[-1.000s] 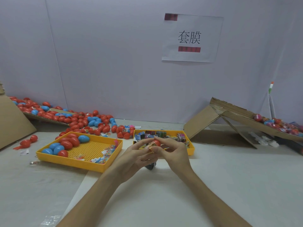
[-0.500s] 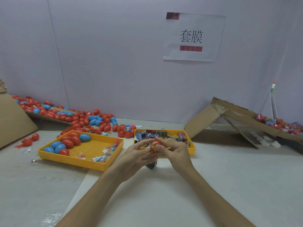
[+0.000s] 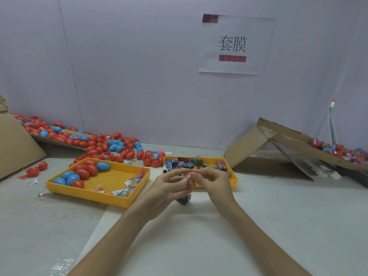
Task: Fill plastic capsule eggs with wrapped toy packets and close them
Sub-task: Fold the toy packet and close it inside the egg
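Shift: gold-striped packet now shows at our fingertips, where only red showed.
Grip: left hand and right hand pinch it together, raised above the table.
Supplies: packet tray just behind, egg tray left, for easy reach.

You're holding a small red plastic capsule egg, mostly hidden, with a gold-striped wrapped toy packet poking out, raised just before the yellow packet tray.
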`<action>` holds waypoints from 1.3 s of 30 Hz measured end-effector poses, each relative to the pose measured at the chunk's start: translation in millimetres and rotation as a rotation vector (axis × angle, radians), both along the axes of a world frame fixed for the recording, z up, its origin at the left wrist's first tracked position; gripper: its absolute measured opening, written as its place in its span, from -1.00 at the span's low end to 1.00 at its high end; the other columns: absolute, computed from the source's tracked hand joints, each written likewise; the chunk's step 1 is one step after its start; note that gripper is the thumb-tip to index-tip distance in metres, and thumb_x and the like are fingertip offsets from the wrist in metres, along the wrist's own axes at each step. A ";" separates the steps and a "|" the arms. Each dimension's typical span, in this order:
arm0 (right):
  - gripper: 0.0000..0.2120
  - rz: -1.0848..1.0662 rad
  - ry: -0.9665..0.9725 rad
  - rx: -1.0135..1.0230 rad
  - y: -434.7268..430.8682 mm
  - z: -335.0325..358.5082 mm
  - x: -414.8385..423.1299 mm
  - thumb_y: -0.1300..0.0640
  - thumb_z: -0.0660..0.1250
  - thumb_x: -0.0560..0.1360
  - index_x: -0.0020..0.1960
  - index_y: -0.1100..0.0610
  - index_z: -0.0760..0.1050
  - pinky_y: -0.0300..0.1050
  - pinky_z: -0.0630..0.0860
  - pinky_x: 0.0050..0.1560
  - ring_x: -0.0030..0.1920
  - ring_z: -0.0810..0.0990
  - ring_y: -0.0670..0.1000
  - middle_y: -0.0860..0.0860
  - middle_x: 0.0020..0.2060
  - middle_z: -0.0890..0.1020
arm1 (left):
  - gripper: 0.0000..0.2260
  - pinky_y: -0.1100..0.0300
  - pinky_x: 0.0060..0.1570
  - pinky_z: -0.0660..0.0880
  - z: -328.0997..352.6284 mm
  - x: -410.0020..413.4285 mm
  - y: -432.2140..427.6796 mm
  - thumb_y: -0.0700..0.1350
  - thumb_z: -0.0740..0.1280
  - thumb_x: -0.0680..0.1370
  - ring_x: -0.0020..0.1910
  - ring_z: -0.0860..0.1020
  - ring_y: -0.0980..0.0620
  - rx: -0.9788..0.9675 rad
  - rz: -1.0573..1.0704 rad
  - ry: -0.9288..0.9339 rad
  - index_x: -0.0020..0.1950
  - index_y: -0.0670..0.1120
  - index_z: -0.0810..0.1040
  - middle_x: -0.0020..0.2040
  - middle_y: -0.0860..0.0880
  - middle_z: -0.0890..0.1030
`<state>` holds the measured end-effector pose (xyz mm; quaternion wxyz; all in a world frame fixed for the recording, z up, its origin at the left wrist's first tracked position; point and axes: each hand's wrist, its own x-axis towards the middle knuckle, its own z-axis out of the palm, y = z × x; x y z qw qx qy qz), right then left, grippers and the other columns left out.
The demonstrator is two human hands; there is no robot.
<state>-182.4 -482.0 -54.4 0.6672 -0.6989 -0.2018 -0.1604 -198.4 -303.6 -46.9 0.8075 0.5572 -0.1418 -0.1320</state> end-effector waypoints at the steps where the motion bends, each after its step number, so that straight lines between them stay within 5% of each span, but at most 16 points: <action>1: -0.94 0.002 0.002 0.002 -0.4 0.0 0.4 -0.02 0.52 0.40 -0.13 -0.14 0.74 -0.29 0.57 -0.09 -0.11 0.71 -0.07 -0.04 -0.18 0.74 | -0.66 0.10 0.14 0.61 -0.1 -0.1 0.4 -0.21 0.43 0.51 0.22 0.63 -0.19 -0.001 0.000 -0.001 0.29 -0.12 0.63 0.18 -0.22 0.67; 12: -0.92 0.003 -0.006 0.014 -1.0 -1.0 0.8 -0.01 0.50 0.42 -0.10 -0.13 0.74 -0.24 0.58 -0.06 -0.08 0.71 -0.01 -0.01 -0.17 0.74 | -0.64 0.14 0.09 0.61 -0.6 1.0 -0.5 -0.19 0.45 0.49 0.19 0.66 -0.14 0.046 0.013 -0.012 0.29 -0.09 0.63 0.17 -0.16 0.69; 18: -0.71 0.038 0.153 0.086 1.7 -1.8 1.3 -0.18 0.44 0.43 -0.01 0.00 0.71 0.05 0.67 0.01 -0.01 0.71 0.08 0.02 -0.09 0.73 | -0.69 0.06 0.08 0.63 -2.9 2.8 -1.9 -0.23 0.48 0.51 0.13 0.67 -0.12 0.170 0.148 -0.069 0.22 0.00 0.65 0.14 -0.07 0.69; 24: -0.92 0.041 0.087 0.018 0.1 -1.6 0.8 -0.05 0.50 0.40 -0.15 -0.07 0.72 -0.25 0.58 -0.14 -0.13 0.71 -0.03 0.00 -0.20 0.73 | -0.65 0.15 0.00 0.64 -2.0 1.2 -3.0 -0.31 0.47 0.51 0.10 0.68 0.00 0.261 0.162 -0.138 0.22 0.03 0.63 0.09 0.05 0.71; 32: -0.88 0.022 0.080 0.022 -2.6 -3.3 3.8 -0.02 0.45 0.44 -0.22 -0.02 0.71 -0.21 0.60 -0.13 -0.16 0.70 -0.01 0.03 -0.24 0.72 | -0.65 0.14 0.04 0.64 0.1 -0.5 -4.9 -0.35 0.47 0.50 0.09 0.69 0.00 0.293 0.179 -0.131 0.17 0.03 0.65 0.10 -0.01 0.71; 39: -0.79 0.072 0.191 0.092 0.3 -3.2 4.6 -0.06 0.42 0.46 -0.05 0.05 0.70 0.08 0.66 0.02 -0.01 0.71 0.16 0.14 -0.08 0.73 | -0.63 0.03 0.15 0.63 1.9 -0.6 -5.8 -0.31 0.51 0.47 0.16 0.65 -0.09 0.308 0.235 -0.158 0.24 -0.06 0.63 0.16 -0.10 0.65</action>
